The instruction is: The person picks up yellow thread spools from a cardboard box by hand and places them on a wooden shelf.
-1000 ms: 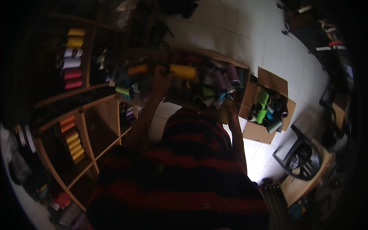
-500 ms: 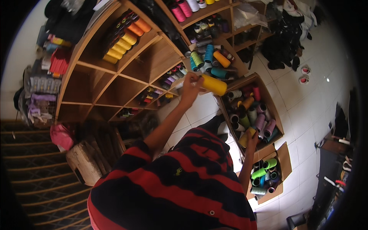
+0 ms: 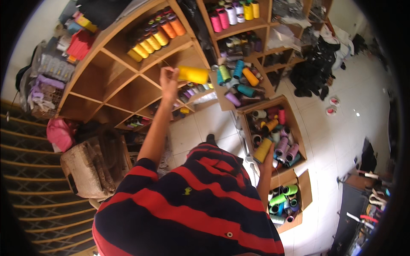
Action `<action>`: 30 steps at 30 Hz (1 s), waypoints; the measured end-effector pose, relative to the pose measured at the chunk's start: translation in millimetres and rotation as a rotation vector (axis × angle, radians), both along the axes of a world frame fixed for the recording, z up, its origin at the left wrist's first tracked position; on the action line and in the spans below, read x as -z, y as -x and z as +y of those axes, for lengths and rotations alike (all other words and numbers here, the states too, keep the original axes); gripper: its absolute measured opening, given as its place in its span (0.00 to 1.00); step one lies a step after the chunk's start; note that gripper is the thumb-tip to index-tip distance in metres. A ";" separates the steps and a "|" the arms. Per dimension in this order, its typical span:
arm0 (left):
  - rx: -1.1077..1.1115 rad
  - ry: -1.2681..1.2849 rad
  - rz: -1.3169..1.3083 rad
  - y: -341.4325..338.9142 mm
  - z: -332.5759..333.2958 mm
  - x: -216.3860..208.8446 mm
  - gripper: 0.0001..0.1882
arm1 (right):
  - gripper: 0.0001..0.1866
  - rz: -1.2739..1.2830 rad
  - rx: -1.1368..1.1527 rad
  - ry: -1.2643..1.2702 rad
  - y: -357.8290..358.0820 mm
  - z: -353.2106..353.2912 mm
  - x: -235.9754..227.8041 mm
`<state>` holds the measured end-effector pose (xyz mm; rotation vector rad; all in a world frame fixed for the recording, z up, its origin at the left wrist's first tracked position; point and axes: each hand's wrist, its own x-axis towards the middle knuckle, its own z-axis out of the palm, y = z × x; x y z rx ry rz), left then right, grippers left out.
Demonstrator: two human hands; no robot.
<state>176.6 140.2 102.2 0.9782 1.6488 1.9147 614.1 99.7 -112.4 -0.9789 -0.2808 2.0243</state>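
Note:
My left hand (image 3: 169,81) is raised in front of the wooden shelf unit, its fingers closed on one end of a bright yellow thread cone (image 3: 193,75). That cone lies nearly level, its other end pointing right. Low on the right, my right hand (image 3: 268,160) grips a darker mustard thread cone (image 3: 262,150) at the near left edge of a large cardboard box (image 3: 304,143). Inside this box lie many loose cones, among them lilac cones (image 3: 282,146) and a red cone (image 3: 281,115). The fingers of my right hand are partly hidden behind the mustard cone.
The shelf unit (image 3: 124,64) holds a row of yellow cones (image 3: 147,45) and orange cones (image 3: 176,24). Teal, green and orange cones lie on a cardboard flap (image 3: 267,81) beyond the large box. A smaller box (image 3: 305,187) with green cones stands nearer. Black cloth (image 3: 314,70) lies farther right.
My left hand has carried the bright yellow cone left, toward the shelves. My right hand has lifted the mustard cone slightly, and it now shows more fully. The view has shifted.

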 end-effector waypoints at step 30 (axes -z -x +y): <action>0.457 0.181 0.560 237.7 3.9 -89.8 0.09 | 0.26 0.102 -0.608 -0.773 486.4 156.3 -245.2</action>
